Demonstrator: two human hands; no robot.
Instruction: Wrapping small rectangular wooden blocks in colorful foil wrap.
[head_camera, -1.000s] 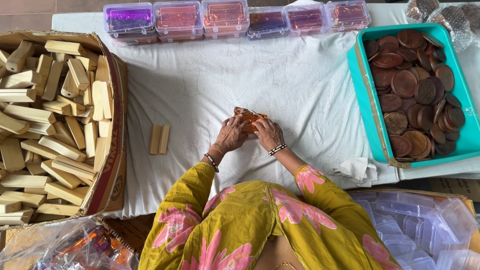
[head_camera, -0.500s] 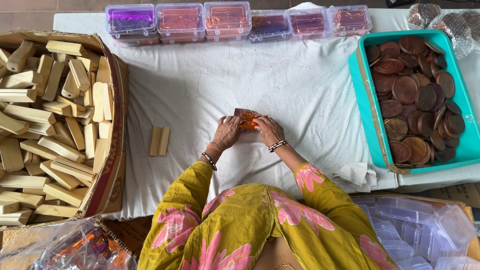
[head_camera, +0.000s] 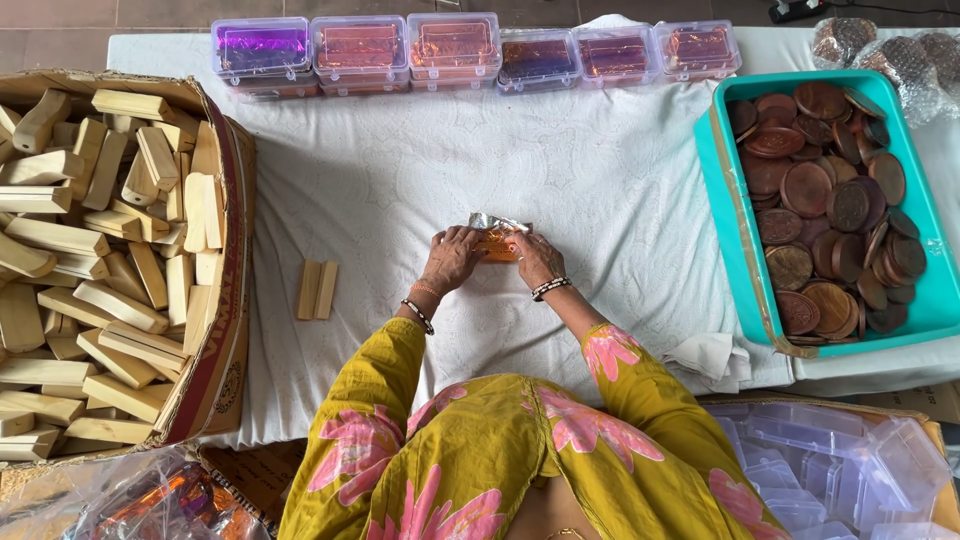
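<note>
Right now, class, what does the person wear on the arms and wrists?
Both forearms are bare below loose mustard-yellow sleeves with big pink flowers. The left hand has a thin orange thread and a dark beaded bracelet at the wrist; the right hand has a black-and-white beaded bracelet.

Soft, even daylight, sharp across the frame

The white table (head_camera: 600, 180) is bright without burning out; shadows are faint and short. Small glints show on the foil wrap (head_camera: 497, 223) and the clear boxes (head_camera: 830, 470) at lower right; edges bend slightly.
</note>
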